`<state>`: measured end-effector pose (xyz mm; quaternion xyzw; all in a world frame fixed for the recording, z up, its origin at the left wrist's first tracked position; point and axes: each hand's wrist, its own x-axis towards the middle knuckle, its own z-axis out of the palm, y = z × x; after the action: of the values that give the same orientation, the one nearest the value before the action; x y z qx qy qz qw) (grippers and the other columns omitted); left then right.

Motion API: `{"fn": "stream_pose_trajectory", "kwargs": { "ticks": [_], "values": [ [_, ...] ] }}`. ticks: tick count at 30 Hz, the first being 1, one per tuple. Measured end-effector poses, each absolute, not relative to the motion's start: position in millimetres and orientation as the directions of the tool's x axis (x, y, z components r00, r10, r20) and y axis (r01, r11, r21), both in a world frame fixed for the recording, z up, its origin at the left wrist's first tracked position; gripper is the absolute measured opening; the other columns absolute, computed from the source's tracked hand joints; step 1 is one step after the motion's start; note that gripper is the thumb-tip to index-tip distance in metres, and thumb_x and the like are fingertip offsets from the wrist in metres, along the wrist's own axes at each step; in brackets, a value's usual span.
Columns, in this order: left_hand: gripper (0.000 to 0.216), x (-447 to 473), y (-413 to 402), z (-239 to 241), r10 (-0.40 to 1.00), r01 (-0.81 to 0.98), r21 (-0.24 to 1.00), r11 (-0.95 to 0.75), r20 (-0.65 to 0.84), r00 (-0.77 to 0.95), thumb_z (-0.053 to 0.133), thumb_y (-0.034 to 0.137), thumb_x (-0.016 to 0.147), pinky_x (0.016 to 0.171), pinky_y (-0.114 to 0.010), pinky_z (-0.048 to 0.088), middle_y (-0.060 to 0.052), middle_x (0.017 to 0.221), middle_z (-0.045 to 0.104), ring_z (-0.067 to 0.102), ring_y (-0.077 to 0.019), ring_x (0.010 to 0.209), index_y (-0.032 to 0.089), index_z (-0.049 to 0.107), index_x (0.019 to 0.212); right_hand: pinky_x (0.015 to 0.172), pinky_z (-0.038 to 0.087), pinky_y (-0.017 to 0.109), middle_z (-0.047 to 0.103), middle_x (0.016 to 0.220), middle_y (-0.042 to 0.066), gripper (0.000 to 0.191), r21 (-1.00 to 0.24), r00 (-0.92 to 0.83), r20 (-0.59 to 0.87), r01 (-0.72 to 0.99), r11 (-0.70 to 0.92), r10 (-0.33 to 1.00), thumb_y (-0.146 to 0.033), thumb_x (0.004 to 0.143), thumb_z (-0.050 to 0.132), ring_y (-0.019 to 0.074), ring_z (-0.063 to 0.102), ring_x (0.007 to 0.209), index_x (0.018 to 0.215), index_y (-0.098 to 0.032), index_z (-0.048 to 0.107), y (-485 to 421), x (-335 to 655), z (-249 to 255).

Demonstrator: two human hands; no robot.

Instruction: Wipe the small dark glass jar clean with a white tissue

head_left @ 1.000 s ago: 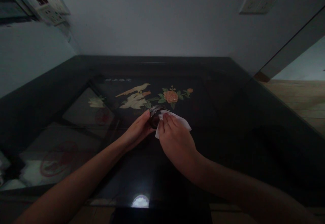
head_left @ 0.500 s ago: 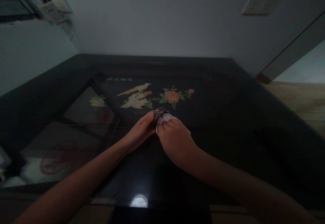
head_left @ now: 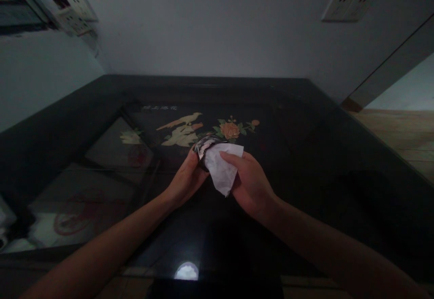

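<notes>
My left hand [head_left: 186,177] is closed round a small dark object with a shiny metallic rim [head_left: 204,143], held just above the black table [head_left: 305,145]; I cannot make out what the object is. My right hand [head_left: 251,182] pinches a white tissue [head_left: 222,165] between thumb and fingers. The tissue hangs against the right side of the object and covers part of it. Both hands meet over the middle of the table, in front of its painted bird and flower inlay [head_left: 203,129].
The table's top is glossy and shows a lamp reflection [head_left: 186,271] near the front edge. Wall sockets sit at the upper left [head_left: 73,12] and upper right [head_left: 346,5]. A wooden floor [head_left: 396,132] lies to the right. The light is dim.
My right hand has turned palm-up and drawn back a little, so the tissue now hangs open beside the object. The left hand has tilted the object upward.
</notes>
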<state>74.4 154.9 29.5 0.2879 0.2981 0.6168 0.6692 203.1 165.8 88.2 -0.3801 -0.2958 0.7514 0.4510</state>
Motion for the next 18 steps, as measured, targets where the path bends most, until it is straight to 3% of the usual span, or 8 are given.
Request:
{"fn": "stream_pose_trajectory", "kwargs": {
  "ticks": [3, 5, 7, 9, 12, 15, 18],
  "values": [
    [0.050, 73.5, 154.5, 29.2, 0.999, -0.651, 0.757, 0.051, -0.035, 0.038, 0.070, 0.047, 0.078, 0.109, -0.037, 0.039, -0.007, 0.127, 0.062, 0.049, -0.0264, 0.128, 0.022, 0.060, 0.120, 0.069, 0.049, 0.030, 0.070, 0.081, 0.005, 0.016, -0.885, -0.367, -0.177, -0.346, -0.311, 0.913, -0.026, 0.076, 0.060, 0.0179, 0.064, 0.072, 0.086, -0.015, 0.066, 164.3, 205.9, 86.2],
    [0.050, 72.3, 155.3, 30.2, 0.999, -0.645, 0.762, 0.048, -0.033, 0.036, 0.070, 0.048, 0.078, 0.108, -0.037, 0.040, -0.007, 0.127, 0.062, 0.050, -0.0264, 0.128, 0.022, 0.059, 0.120, 0.067, 0.049, 0.029, 0.068, 0.075, 0.004, 0.015, -0.991, -0.420, -0.025, -0.109, -0.078, 0.907, -0.026, 0.081, 0.055, 0.0169, 0.062, 0.068, 0.081, -0.015, 0.065, 163.8, 209.5, 84.7],
    [0.049, 71.0, 156.6, 31.0, 0.998, -0.638, 0.768, 0.055, -0.031, 0.048, 0.068, 0.048, 0.080, 0.106, -0.037, 0.041, -0.008, 0.127, 0.063, 0.052, -0.0266, 0.126, 0.021, 0.059, 0.120, 0.067, 0.048, 0.029, 0.067, 0.071, 0.005, 0.018, -0.945, -0.484, 0.122, 0.210, 0.251, 0.866, -0.022, 0.086, 0.050, 0.0168, 0.061, 0.065, 0.079, -0.014, 0.065, 163.0, 212.8, 83.8],
    [0.046, 70.1, 158.0, 30.8, 0.997, -0.635, 0.770, 0.069, -0.037, 0.064, 0.065, 0.048, 0.082, 0.104, -0.037, 0.043, -0.008, 0.124, 0.065, 0.055, -0.0262, 0.122, 0.020, 0.060, 0.118, 0.071, 0.049, 0.030, 0.070, 0.078, 0.008, 0.019, -0.718, -0.571, 0.212, 0.460, 0.523, 0.793, -0.016, 0.087, 0.049, 0.0188, 0.064, 0.070, 0.089, -0.012, 0.067, 162.2, 214.7, 82.9],
    [0.039, 69.1, 160.3, 28.5, 0.995, -0.636, 0.765, 0.104, -0.078, 0.069, 0.063, 0.043, 0.086, 0.098, -0.034, 0.046, -0.009, 0.115, 0.069, 0.059, -0.0241, 0.116, 0.017, 0.062, 0.115, 0.083, 0.052, 0.034, 0.072, 0.100, 0.015, 0.028, -0.322, -0.711, 0.253, 0.577, 0.750, 0.656, -0.007, 0.087, 0.047, 0.0233, 0.068, 0.087, 0.109, -0.007, 0.066, 162.6, 215.2, 79.5],
    [0.031, 68.5, 162.8, 26.3, 0.989, -0.639, 0.756, 0.144, -0.128, 0.072, 0.056, 0.038, 0.091, 0.092, -0.029, 0.049, -0.008, 0.105, 0.072, 0.064, -0.0206, 0.106, 0.016, 0.065, 0.111, 0.096, 0.049, 0.039, 0.070, 0.111, 0.021, 0.032, 0.011, -0.788, 0.271, 0.576, 0.817, 0.552, -0.008, 0.090, 0.045, 0.0275, 0.067, 0.102, 0.113, 0.001, 0.065, 164.9, 214.8, 72.5],
    [0.033, 68.3, 164.9, 26.0, 0.981, -0.646, 0.738, 0.195, -0.162, 0.111, 0.046, 0.037, 0.096, 0.088, -0.025, 0.050, -0.008, 0.100, 0.073, 0.066, -0.0167, 0.097, 0.014, 0.068, 0.107, 0.106, 0.043, 0.041, 0.067, 0.116, 0.024, 0.033, 0.222, -0.795, 0.309, 0.594, 0.773, 0.522, -0.009, 0.090, 0.047, 0.0301, 0.063, 0.112, 0.112, 0.005, 0.066, 166.6, 215.8, 65.8]
  ]
}}
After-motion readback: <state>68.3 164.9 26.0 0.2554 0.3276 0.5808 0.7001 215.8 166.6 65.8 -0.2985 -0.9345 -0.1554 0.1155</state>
